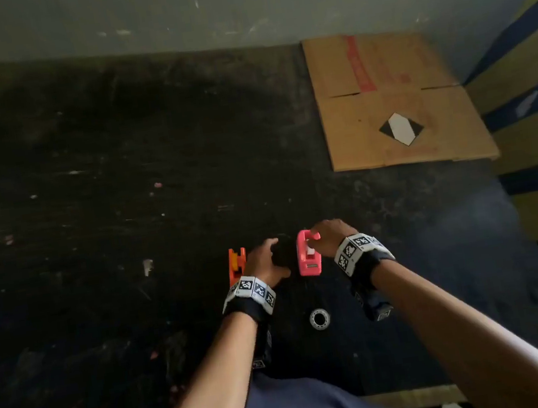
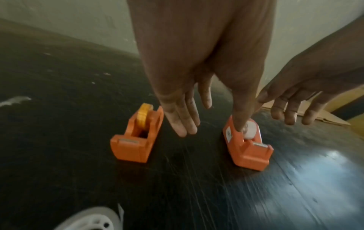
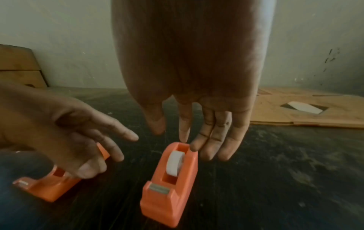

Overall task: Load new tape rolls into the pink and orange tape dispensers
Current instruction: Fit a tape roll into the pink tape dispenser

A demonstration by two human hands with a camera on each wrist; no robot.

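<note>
The pink dispenser (image 1: 308,253) stands on the dark table with a white tape roll (image 3: 175,163) seated in its slot. My right hand (image 3: 183,140) hangs over its back end with straight fingers, and the fingertips (image 3: 185,138) touch the rear rim. The orange dispenser (image 2: 135,135) stands to the left and carries a yellow-orange roll (image 2: 143,116). My left hand (image 2: 208,124) hovers between the two dispensers, fingers straight, holding nothing. Its thumb overlaps the pink dispenser's (image 2: 248,147) side; contact is unclear.
A loose clear tape roll (image 1: 319,318) lies on the table near me, behind the wrists. A flattened cardboard sheet (image 1: 394,99) lies at the back right by the wall. Small scraps dot the scratched table (image 1: 86,195) on the left.
</note>
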